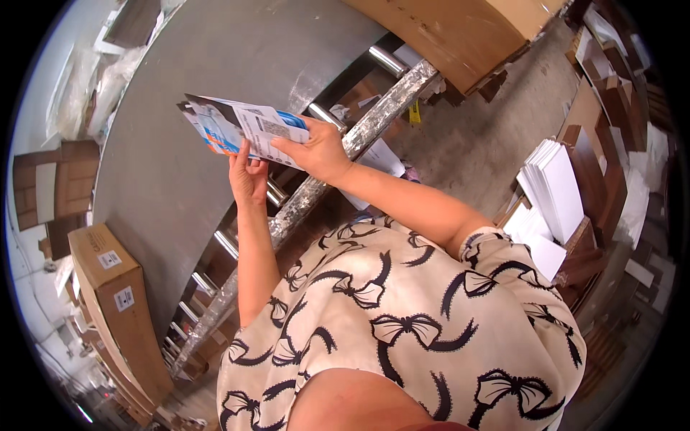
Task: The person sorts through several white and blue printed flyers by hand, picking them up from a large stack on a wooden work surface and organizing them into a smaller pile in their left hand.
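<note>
From where I stand, the person has a bundle of printed leaflets [262,126] raised in both hands, near the middle of the frame and a little toward upper left, in front of the wide grey conveyor belt [230,50]. The leaflets' long axis slants from upper left to lower right, with the fanned, uneven ends toward the upper left and the printed side with a square code facing up.

The right hand [323,151] grasps the lower-right end, its thumb flat across the printed face and the other fingers largely hidden behind. The left hand [249,179] comes up from below, fingers bent and gripping the lower edge near the middle, one fingertip lying on the blue and orange part.

As for containers, a brown carton [115,305] with white labels stands at lower left, and a larger brown carton [460,32] fills the top edge right of centre; I can't see inside either. Over at the right, among brown cardboard [593,161], an upright stack of white sheets [550,183] leans at a tilt. Shiny rollers [388,61] and a tape-wrapped rail [388,104] run diagonally along the belt's near side.
</note>
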`<state>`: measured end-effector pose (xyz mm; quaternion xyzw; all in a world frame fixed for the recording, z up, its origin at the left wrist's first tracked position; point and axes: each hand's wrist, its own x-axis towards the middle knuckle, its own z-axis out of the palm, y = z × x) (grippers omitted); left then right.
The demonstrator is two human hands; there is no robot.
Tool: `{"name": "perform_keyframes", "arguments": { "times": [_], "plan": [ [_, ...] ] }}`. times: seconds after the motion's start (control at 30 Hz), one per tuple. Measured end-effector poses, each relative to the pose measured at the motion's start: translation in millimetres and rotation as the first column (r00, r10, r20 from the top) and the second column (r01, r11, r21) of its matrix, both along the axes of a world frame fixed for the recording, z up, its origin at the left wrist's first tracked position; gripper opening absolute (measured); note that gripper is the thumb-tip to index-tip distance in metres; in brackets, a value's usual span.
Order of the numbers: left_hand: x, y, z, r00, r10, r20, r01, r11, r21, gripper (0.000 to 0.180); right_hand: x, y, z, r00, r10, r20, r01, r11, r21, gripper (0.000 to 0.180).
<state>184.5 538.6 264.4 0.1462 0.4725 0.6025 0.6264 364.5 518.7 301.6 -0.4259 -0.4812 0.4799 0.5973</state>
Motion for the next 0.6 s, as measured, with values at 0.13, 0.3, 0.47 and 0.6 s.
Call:
{"name": "perform_keyframes", "arguments": {
  "times": [0.13, 0.3, 0.47, 0.6],
  "plan": [
    [-10, -18, 0, 0.962, -0.074, 0.262, 0.037, 0.989, 0.140, 0.049, 3, -13, 11, 0.902, 0.046, -0.429, -0.125, 0.980, -0.157, 0.025],
    [11, -100, 51, 0.974, -0.023, 0.225, -0.018, 0.983, 0.181, 0.054, 41, -58, 19, 0.851, 0.213, -0.480, -0.395, 0.861, -0.320, 0.040],
    [20, -190, 48, 0.963, 0.268, 0.007, -0.268, 0.963, 0.036, 0.061, 71, -92, 3, 0.717, 0.602, -0.353, -0.697, 0.603, -0.388, 0.042],
    [32, -294, 42, 0.881, 0.459, -0.112, -0.452, 0.888, 0.086, 0.066, 96, -95, -13, 0.290, 0.866, -0.409, -0.901, 0.102, -0.423, 0.056]
  ]
}}
